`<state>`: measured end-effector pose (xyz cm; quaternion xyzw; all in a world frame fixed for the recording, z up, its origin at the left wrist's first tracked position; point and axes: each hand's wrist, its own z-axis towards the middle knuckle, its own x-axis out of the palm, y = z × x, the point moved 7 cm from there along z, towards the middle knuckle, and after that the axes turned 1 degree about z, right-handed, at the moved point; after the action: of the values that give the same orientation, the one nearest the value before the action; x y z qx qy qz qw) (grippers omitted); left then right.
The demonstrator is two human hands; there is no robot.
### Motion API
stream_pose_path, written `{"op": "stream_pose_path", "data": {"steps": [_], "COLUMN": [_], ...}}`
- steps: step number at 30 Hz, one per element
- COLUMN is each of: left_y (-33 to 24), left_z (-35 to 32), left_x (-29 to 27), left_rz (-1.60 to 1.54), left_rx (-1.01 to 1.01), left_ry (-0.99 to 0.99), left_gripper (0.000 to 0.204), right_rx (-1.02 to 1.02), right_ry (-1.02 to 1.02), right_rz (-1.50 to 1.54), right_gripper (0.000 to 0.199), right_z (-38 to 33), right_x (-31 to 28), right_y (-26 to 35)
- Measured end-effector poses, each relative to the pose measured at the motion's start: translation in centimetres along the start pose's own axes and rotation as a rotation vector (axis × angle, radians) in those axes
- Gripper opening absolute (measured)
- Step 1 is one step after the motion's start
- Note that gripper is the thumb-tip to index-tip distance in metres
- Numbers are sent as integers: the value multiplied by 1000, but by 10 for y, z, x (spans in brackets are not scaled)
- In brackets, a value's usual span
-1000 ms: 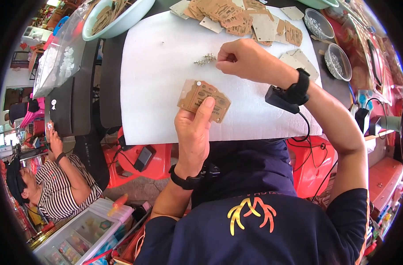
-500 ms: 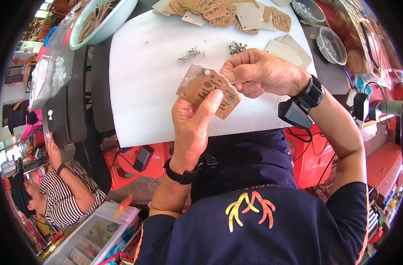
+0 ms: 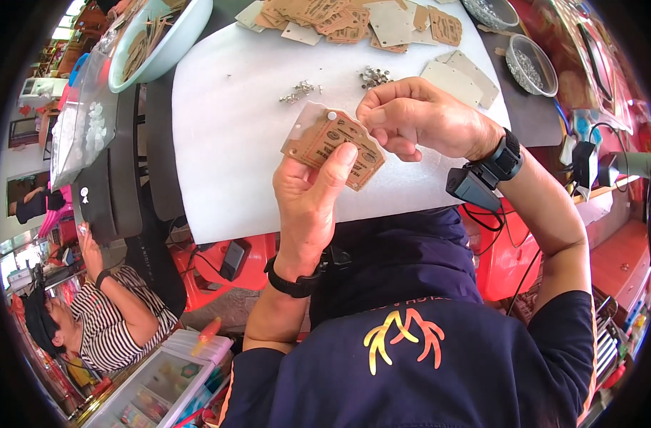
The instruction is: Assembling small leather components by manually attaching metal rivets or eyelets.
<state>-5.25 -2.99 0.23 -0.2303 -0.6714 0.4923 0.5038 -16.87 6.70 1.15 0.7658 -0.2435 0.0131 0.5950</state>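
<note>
At the centre of the frame, your left hand (image 3: 310, 196) grips the card (image 3: 347, 150), thumb across its printed face, the other fingers behind. Your right hand (image 3: 429, 118) is curled, thumb close to forefinger, its tips at the card's upper-right edge; I cannot tell whether they pinch a small piece or actually touch the card. A white cap (image 3: 332, 115) sits at the card's top.

The step looks like fine fingertip work on that edge; the next move seems to call for a steady left thumb and exact alignment from your right fingertips.

Just above your hands, on the sheet (image 3: 225, 157), lie silver studs (image 3: 300, 91) and, to their right, dark studs (image 3: 375, 77). Farther out are loose cards (image 3: 332, 18) along the top and a tub (image 3: 550, 87) at upper right.
</note>
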Motion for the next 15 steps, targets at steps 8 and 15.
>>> {"op": "stream_pose_path", "data": {"steps": [8, 15], "left_y": [2, -1], "left_z": [2, 2], "left_x": [3, 6], "left_rz": [1, 85], "left_rx": [-5, 86], "left_ry": [8, 11], "left_gripper": [32, 29], "right_rx": [-121, -147], "right_ry": [15, -2], "right_rz": [-152, -279], "right_gripper": [18, 15], "right_z": [-4, -6], "right_x": [3, 2], "right_y": [6, 10]}}
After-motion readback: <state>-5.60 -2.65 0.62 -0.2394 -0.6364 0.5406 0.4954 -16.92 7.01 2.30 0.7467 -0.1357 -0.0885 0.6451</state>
